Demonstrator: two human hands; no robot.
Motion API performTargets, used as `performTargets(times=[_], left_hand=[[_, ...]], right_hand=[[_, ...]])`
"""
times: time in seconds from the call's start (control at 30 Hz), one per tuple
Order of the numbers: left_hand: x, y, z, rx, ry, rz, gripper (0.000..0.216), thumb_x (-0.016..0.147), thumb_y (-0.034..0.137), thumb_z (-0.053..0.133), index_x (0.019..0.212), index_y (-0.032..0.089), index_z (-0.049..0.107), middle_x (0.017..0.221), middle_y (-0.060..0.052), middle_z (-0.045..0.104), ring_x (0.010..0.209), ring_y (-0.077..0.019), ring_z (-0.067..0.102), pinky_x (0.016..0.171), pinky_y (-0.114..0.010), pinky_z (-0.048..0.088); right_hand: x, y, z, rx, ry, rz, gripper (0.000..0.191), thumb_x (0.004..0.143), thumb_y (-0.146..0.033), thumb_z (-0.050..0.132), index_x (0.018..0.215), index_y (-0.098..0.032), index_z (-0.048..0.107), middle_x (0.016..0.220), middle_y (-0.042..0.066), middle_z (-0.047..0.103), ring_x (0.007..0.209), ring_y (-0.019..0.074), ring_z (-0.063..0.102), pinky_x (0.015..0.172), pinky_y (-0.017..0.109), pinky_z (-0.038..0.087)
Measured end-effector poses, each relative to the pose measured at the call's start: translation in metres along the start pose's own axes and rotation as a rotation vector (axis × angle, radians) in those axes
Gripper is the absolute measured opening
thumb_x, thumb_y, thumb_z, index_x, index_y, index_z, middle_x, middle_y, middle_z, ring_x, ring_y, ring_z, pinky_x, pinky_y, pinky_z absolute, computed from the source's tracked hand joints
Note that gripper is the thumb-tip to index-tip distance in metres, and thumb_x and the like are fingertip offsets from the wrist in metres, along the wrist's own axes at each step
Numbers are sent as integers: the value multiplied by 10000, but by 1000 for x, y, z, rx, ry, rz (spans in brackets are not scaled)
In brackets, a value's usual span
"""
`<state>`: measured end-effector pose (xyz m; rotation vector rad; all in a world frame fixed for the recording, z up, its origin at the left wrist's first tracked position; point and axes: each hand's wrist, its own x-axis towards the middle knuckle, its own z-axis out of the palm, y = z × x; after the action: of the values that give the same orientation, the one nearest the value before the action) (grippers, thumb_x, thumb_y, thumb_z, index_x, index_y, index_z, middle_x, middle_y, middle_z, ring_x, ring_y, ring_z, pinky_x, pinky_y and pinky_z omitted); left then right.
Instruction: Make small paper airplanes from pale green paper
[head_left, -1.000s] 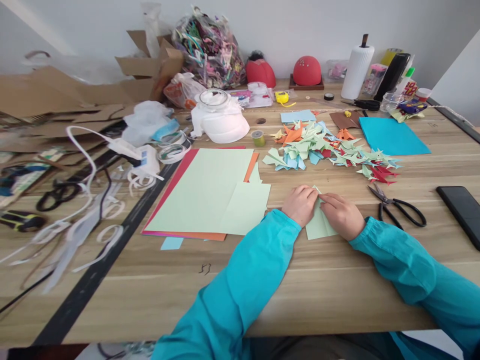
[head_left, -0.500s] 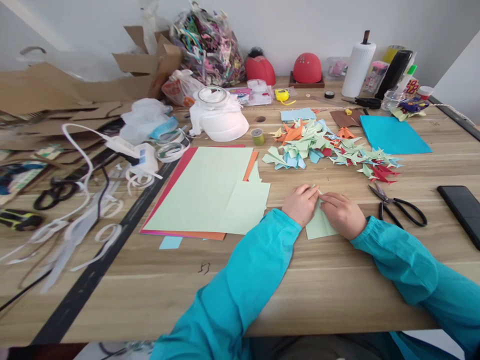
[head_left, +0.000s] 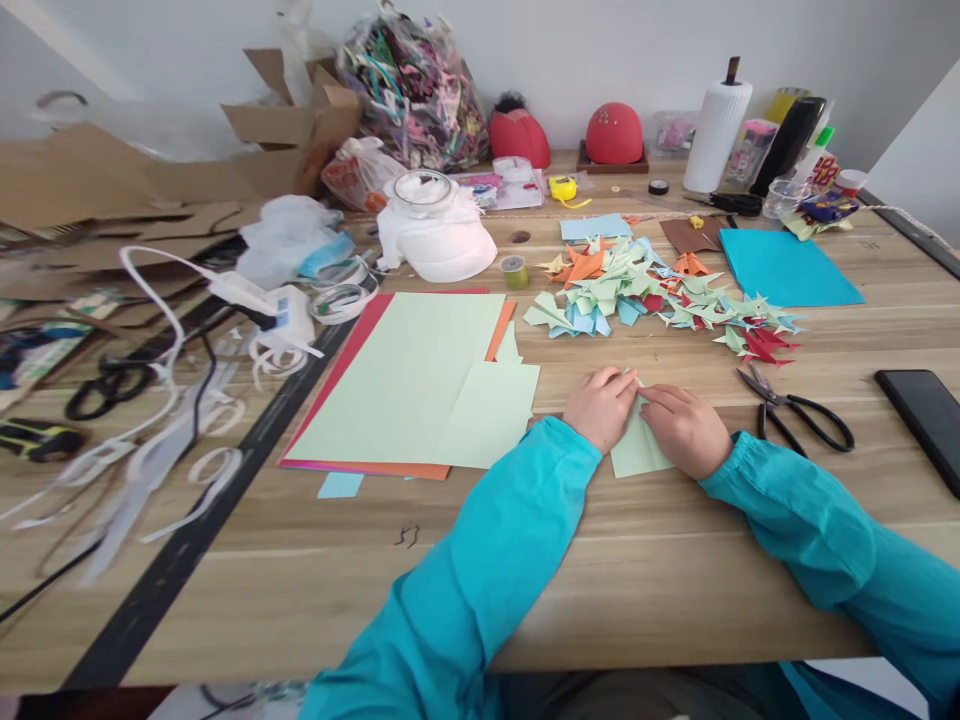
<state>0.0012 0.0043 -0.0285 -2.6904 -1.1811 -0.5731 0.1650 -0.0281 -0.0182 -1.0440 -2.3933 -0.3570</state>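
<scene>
A pale green sheet of paper (head_left: 636, 448) lies on the wooden table, partly folded at its far end. My left hand (head_left: 600, 408) grips that far end from the left, fingers closed and bent over the paper. From the right, my right hand (head_left: 688, 428) pinches the same end, its fingertips close to those of the left. The fold between them is mostly hidden. Left of my hands, larger pale green sheets (head_left: 405, 380) rest on red and orange paper. Beyond my hands spreads a pile of folded paper pieces (head_left: 615, 285) in green, blue, orange and red.
Black-handled scissors (head_left: 795, 410) lie just right of my right hand, and a phone (head_left: 921, 425) sits farther right. Blue paper (head_left: 791, 268) is at the back right. Cables and a power strip (head_left: 289, 318) clutter the left, beside cardboard (head_left: 150, 170).
Almost nothing differs. Both hands stay on the green paper in the same place, and the view has shifted very slightly.
</scene>
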Motion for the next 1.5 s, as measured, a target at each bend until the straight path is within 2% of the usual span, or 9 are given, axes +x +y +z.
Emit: performTargets(times=[0.3, 0.53, 0.83, 0.9, 1.0, 1.1, 1.27, 1.5], left_hand=[[1, 2, -4, -1, -53, -35, 322, 877, 165, 384, 1143, 133, 563, 1249, -91, 551, 1101, -232, 490, 890, -383, 453], [0, 3, -5, 14, -72, -93, 353, 834, 145, 438, 1172, 142, 540, 1284, -167, 483, 1132, -266, 464, 932, -429, 417], [2, 0, -5, -85, -55, -54, 311, 868, 168, 394, 1115, 137, 580, 1204, -89, 566, 1088, -240, 469, 900, -398, 440], [1, -1, -4, -99, -52, -54, 305, 862, 177, 409, 1110, 142, 584, 1203, -83, 568, 1083, -240, 469, 896, -401, 441], [1, -2, -4, -113, -51, -56, 312, 859, 164, 403, 1116, 146, 580, 1209, -79, 564, 1082, -236, 463, 902, -407, 434], [0, -2, -4, -118, -46, -58, 321, 857, 146, 392, 1118, 146, 580, 1208, -81, 565, 1087, -236, 453, 902, -411, 431], [1, -1, -5, -119, -53, -63, 326, 855, 140, 389, 1116, 137, 584, 1206, -81, 569, 1074, -237, 456, 891, -406, 436], [2, 0, -7, -124, -70, -67, 329, 859, 148, 388, 1121, 132, 586, 1214, -84, 565, 1085, -240, 455, 900, -409, 433]], right_hand=[[1, -1, 0, -16, 16, -1, 169, 806, -70, 504, 749, -128, 653, 944, 91, 691, 894, 218, 621, 778, 332, 516], [1, -1, 1, -19, 9, 21, 177, 815, -87, 500, 757, -138, 658, 959, 86, 692, 913, 210, 618, 788, 329, 515], [1, -1, -1, 33, -10, 54, 183, 818, -110, 502, 749, -141, 669, 955, 93, 696, 900, 225, 629, 778, 345, 519], [1, 0, -4, 116, 17, 96, 170, 824, -156, 514, 758, -148, 671, 936, 91, 701, 873, 225, 638, 773, 353, 523], [0, 4, -9, 277, 85, 243, 171, 841, -199, 506, 801, -162, 668, 898, 83, 706, 828, 203, 650, 754, 335, 534], [-3, 10, -12, 349, 122, 336, 182, 853, -203, 486, 851, -173, 666, 894, 89, 703, 836, 196, 650, 759, 327, 537], [-10, 15, -9, 341, 12, 183, 221, 854, -170, 468, 965, -193, 658, 1042, 83, 674, 971, 211, 612, 825, 376, 514], [-12, 13, -7, 247, -32, 131, 227, 860, -159, 459, 938, -175, 671, 1051, 77, 674, 993, 212, 594, 823, 383, 506]])
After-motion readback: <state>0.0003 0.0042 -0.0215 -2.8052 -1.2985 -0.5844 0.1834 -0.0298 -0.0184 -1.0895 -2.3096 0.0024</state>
